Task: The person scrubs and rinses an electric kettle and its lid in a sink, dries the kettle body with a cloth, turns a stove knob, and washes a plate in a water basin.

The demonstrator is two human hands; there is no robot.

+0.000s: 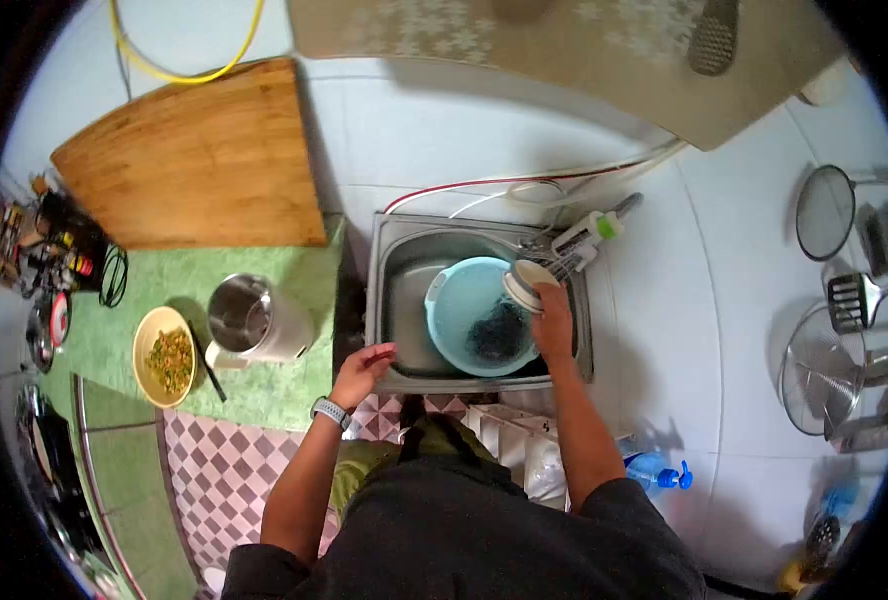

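In the head view, my right hand (554,322) grips a small cream-and-white round bowl (526,283), tilted over the right side of a light-blue plastic basin (447,318). A dark, stringy mass (499,333) lies in the basin's lower part; its kind I cannot make out. The basin stands inside a steel sink (402,300). At the sink's lower left corner is my left hand (366,366), its fingers stretched loosely to the right with nothing held. A watch (331,411) circles that wrist.
On the green counter (274,395) stand a steel-lined jug (254,320) and a yellow bowl of chopped food (152,372), with dark chopsticks (209,365) beside it. A cutting board (204,160) leans behind. Strainers (825,213) and a spatula (849,300) hang right; a white bottle (582,236) stands behind the sink.
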